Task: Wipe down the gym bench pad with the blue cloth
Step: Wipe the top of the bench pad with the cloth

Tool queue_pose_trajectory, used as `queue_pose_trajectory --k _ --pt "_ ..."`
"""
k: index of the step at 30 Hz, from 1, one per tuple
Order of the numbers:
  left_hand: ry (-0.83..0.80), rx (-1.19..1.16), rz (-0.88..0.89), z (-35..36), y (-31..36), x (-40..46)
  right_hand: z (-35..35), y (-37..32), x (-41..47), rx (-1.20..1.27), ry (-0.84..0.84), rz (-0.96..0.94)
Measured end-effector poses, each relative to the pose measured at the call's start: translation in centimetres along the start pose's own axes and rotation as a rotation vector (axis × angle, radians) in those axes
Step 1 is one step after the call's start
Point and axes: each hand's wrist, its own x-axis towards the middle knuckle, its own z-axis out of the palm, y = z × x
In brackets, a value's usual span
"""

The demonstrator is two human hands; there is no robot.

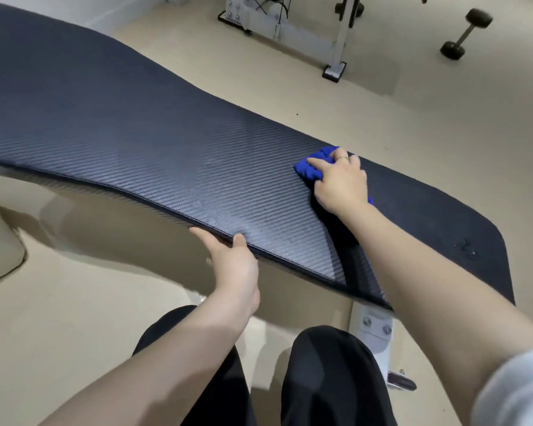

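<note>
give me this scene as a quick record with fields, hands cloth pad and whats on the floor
pad: dark, textured, long, runs left to right
cloth: blue, bunched, on the pad near its far edge
right hand: pressing the cloth flat onto the pad
left hand: gripping the pad's near edge, thumb on top
floor: dumbbell at far right

I count one bench pad [166, 142], one blue cloth [313, 169], two hands, the left hand [234, 265] and the right hand [340, 182], one ring [341, 157], and one dumbbell [465, 33].
</note>
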Motion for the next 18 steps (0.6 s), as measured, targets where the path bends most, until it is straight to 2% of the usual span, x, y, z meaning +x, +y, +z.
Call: queue_pose_trajectory --k 2,5,7,9,12,13,15,18 --pt "0.031 0.001 0.027 0.3 -0.1 -0.3 0.2 -1.3 -1.5 0.002 0.025 -0.119" --pt "0.112 -0.016 0.062 1.3 0.1 -0.9 0.8 -0.4 -5.8 0.140 0.006 -0.558" --pt "0.159 -0.067 0.052 2.5 0.4 -0.9 0.8 1.3 -5.8 0.128 -0.009 -0.761" --pt "0.238 -0.101 0.056 4.0 0.3 -0.9 0.8 2.8 -2.6 0.067 0.018 -0.675" --pt "0.479 -0.024 0.082 6.2 0.0 -0.5 0.8 4.7 3.6 0.155 0.047 -0.254" --pt "0.559 -0.016 0.103 6.8 -0.1 -0.2 0.6 4.9 4.7 0.195 0.039 -0.176" --pt "0.684 0.006 0.130 7.4 -0.2 0.4 0.4 4.7 4.9 0.161 0.029 -0.238" --pt "0.750 0.042 0.121 7.9 -0.4 0.7 0.8 5.0 3.0 0.154 0.033 -0.598"
